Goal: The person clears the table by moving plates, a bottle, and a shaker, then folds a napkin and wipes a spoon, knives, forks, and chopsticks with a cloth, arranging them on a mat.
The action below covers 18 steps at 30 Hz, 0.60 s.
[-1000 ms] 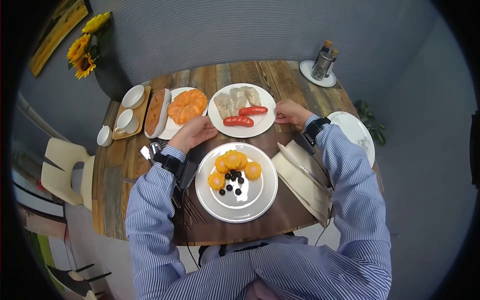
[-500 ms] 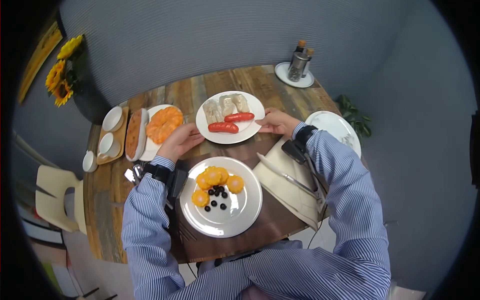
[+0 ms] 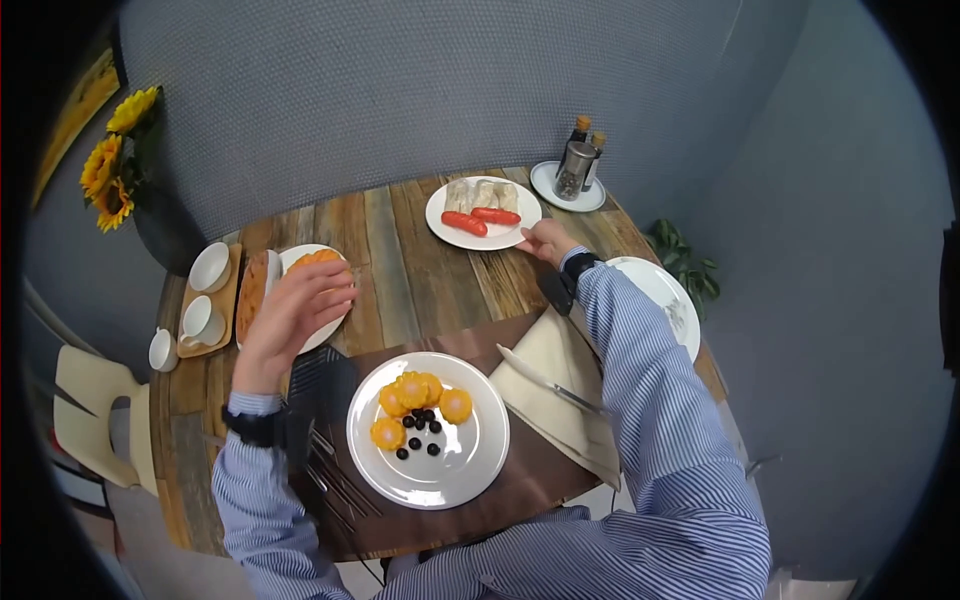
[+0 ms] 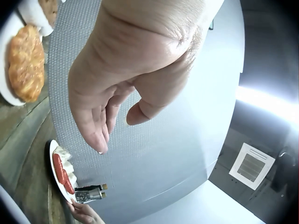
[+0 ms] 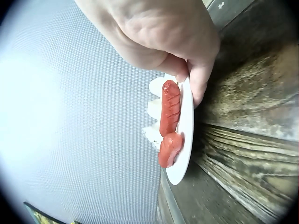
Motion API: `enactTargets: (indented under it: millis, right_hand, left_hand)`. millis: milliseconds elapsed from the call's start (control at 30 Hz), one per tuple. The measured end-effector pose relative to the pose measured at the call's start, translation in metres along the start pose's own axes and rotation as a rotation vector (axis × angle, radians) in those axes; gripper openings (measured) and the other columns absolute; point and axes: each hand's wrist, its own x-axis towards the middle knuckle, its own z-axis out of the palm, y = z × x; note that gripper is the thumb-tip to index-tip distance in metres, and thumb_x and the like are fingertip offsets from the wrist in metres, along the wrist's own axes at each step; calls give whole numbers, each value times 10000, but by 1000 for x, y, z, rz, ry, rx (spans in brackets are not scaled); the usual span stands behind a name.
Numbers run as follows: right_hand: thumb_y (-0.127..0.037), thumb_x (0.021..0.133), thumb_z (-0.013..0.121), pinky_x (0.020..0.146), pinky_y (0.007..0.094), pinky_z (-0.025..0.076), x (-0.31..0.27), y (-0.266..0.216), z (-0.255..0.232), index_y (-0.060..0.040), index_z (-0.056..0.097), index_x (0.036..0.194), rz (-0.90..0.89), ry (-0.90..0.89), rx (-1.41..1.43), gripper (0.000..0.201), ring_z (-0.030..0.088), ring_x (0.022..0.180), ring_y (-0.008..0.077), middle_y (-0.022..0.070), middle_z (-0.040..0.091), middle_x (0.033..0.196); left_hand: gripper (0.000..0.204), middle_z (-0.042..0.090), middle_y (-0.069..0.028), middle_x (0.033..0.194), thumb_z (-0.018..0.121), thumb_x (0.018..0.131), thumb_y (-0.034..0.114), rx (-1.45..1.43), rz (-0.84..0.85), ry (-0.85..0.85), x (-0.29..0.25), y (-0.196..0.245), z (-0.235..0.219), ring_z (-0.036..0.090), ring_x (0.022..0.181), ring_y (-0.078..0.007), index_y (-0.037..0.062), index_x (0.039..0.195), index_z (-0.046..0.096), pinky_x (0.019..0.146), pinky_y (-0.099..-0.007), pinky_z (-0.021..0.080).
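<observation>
At the back of the table, my right hand (image 3: 550, 243) pinches the near right rim of a white plate (image 3: 505, 238). In the right wrist view the fingers hold this plate's edge (image 5: 187, 126). It carries two red sausages (image 3: 464, 223) and several pale, wrapped-looking pieces (image 3: 485, 194). My left hand (image 3: 295, 315) hangs in the air at the left with nothing in it, its fingers loosely bent. In the head view it overlaps a plate with a round orange bread (image 3: 318, 257), shown more fully in the left wrist view.
Nearest me, a big plate (image 3: 430, 480) with yellow flower-shaped slices and black berries lies on a brown placemat (image 3: 490, 345). Forks (image 3: 335, 480) are left of it, a napkin (image 3: 560, 345) and knife right. Cups (image 3: 210, 268), a sunflower vase (image 3: 165, 230) and a grinder (image 3: 575, 170) stand farther out.
The sausage plate, earlier between both hands just beyond the placemat, has moved toward the back wall. My left hand has left it and drawn back left; the right hand still holds it.
</observation>
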Motion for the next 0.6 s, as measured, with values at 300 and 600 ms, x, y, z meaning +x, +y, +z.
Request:
enactTargets:
  millis: [300,600]
  right_hand:
    - [153,835,443,788,423,578,41,-9,15,-16,460,1234,23,-12,76,434,605,1008,292,153,545,1173]
    - [112,782,515,736,419,584,43,-19,12,37,492,1107,25,79,-247,334,590,903,268,148,521,1013]
  left_hand:
    - [199,612,-67,948,470,940,110,54,75,257,-117,37,-23,624,851,-145,14,1100,539,713,-239,498]
    - [124,598,-53,865,484,938,126,44,110,464,-190,11,-44,600,760,-115,32,1012,516,651,-223,476]
